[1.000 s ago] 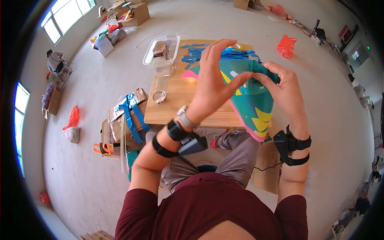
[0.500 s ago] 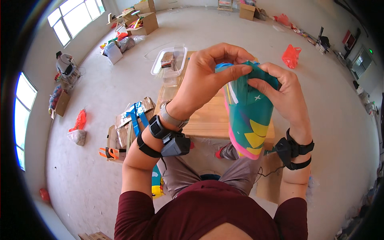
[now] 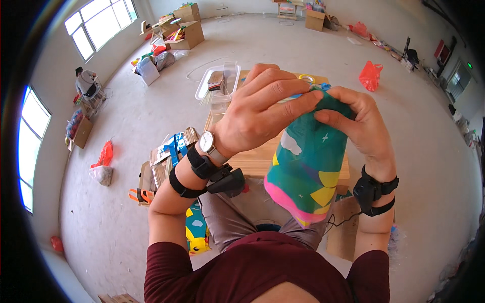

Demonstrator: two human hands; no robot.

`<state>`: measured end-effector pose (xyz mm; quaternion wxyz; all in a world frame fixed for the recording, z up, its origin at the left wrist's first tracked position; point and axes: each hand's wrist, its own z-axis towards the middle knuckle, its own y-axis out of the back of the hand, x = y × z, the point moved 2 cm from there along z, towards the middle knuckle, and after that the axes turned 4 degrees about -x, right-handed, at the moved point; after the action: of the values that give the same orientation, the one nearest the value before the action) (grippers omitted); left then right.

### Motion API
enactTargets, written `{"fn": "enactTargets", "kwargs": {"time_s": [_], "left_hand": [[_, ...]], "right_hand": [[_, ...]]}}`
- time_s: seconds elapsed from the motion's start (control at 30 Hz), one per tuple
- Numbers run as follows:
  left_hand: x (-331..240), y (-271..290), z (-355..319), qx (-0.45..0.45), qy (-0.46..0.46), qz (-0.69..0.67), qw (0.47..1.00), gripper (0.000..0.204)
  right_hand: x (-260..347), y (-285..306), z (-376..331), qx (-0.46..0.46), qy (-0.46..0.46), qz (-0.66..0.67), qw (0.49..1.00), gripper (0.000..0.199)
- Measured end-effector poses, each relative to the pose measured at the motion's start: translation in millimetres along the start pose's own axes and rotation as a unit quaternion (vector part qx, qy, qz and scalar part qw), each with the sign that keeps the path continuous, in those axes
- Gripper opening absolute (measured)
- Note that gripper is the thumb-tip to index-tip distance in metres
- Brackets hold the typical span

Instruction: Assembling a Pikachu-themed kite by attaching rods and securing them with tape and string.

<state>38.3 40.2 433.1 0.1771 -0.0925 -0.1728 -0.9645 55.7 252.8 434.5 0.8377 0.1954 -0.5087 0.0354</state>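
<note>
1. Judging by how things lie, the work looks partway: the colourful fabric bag (image 3: 308,166) is lifted off the wooden surface (image 3: 252,159) and held up at the centre of the frame, with its top edge gathered between both hands.
2. The left hand (image 3: 257,113) has its fingers (image 3: 290,103) pressed together on the bag's top; the right hand (image 3: 361,126) pinches the same edge from the right of the frame.
3. What is left cannot be told.
4. The bag is teal, with a white cloud, yellow shapes and a pink lower band, and hangs limp and tilted toward the lower centre.
</note>
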Motion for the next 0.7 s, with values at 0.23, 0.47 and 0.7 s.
{"fn": "enactTargets", "kwargs": {"time_s": [0.23, 0.47, 0.7], "left_hand": [[-19.0, 1.2, -5.6, -0.022, 0.139, -0.096, 0.985, 0.023], [-5.0, -8.2, -11.8, -0.021, 0.515, -0.385, 0.765, 0.025], [-15.2, -19.2, -27.5, -0.013, 0.557, -0.387, 0.735, 0.023]], "right_hand": [[-1.1, -2.6, -5.2, -0.011, -0.027, 0.006, 1.000, 0.018], [0.0, -10.1, -6.4, -0.012, -0.007, -0.050, 0.999, 0.016], [-11.6, -15.5, -12.7, -0.042, -0.010, -0.076, 0.996, 0.018]]}}
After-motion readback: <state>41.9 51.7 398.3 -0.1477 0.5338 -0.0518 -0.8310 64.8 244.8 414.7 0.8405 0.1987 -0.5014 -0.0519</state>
